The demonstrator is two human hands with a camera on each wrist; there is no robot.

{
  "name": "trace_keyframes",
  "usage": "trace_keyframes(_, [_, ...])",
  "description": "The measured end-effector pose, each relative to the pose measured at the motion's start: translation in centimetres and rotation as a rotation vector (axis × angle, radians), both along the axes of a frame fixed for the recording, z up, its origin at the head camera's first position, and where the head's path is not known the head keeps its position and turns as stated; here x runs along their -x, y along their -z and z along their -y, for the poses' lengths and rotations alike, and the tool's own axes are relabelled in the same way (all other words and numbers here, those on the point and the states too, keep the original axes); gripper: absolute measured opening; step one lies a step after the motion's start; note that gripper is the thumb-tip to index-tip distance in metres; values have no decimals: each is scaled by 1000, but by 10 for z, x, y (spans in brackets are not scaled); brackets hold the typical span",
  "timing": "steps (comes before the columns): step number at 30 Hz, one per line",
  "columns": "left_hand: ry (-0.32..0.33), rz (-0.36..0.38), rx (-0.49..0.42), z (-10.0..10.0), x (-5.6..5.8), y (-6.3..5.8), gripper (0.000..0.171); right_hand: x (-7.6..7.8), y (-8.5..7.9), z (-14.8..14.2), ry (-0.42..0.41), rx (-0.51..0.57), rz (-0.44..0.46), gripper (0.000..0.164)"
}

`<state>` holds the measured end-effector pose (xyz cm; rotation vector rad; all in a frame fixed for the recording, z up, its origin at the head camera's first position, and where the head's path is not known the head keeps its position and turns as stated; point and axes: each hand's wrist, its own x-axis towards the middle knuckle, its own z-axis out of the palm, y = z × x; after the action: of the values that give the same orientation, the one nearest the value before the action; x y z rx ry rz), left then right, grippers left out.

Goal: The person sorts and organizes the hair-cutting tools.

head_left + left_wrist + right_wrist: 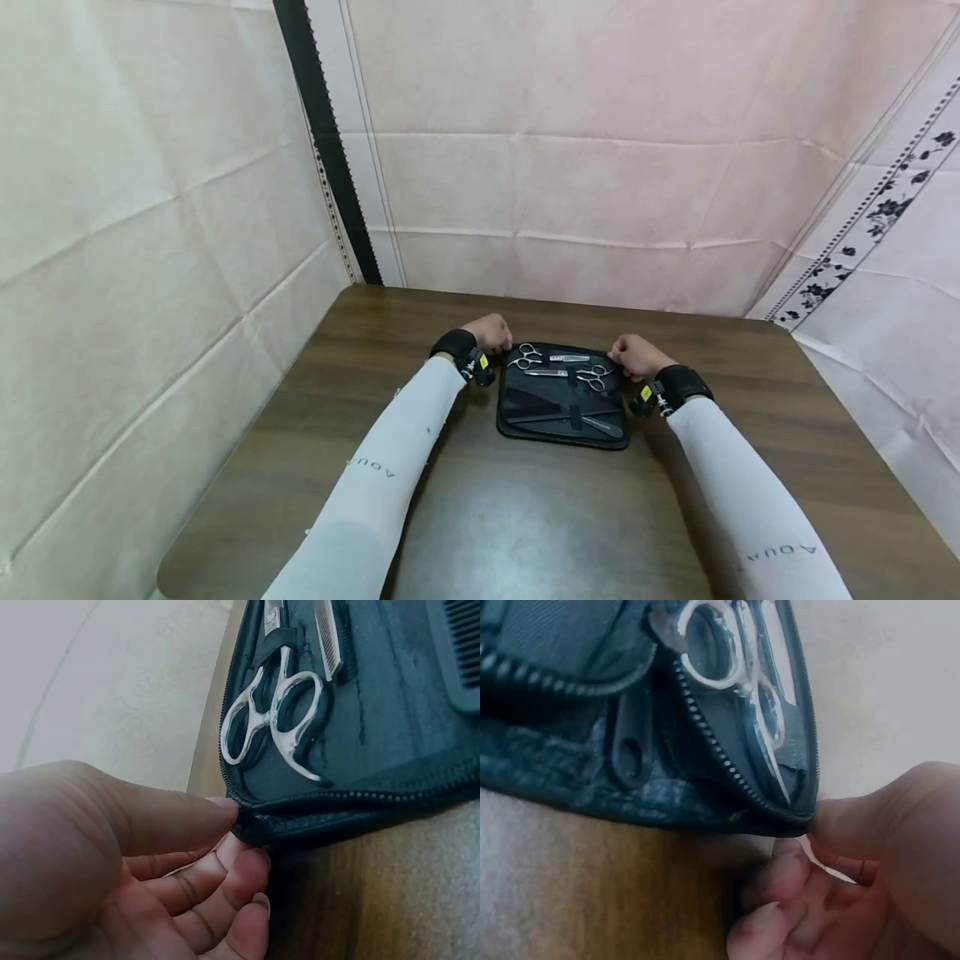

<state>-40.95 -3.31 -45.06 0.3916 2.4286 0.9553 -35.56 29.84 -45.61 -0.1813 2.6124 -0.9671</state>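
Black and soft-looking, the case [540,429] lies on the brown desk [480,533] in the head view, scissors [547,373] facing up, left hand [491,333] at its far left corner, right hand [633,356] at the far right. Over to the left wrist: the grip is closed, pinching the case's zippered corner just beside silver scissor handles. Now the right wrist: this grip pinches the opposite corner, thumb against the edge, fingertips tucked below. It looks light, padded and bendy at the rim, not fragile, probably not slippery; those corners seem good holds, though smooth metal tools might slide if it tips
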Motion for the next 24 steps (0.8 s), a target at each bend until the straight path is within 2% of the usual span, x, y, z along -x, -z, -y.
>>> trace_keyframes(4, [16,-6,-18,1,-3,0,45,-1,1,-1,3,24,-20,16])
trace_keyframes(11, [17,-77,-8,1,-11,-3,26,2,1,-8,-50,59,-18,22])
trace_keyframes(16, [15,-103,8,0,-9,1,23,2,1,-8,-75,43,-31,21])
trace_keyframes(24, [-18,-157,-68,2,-7,1,21,3,-1,-7,-40,60,-44,22])
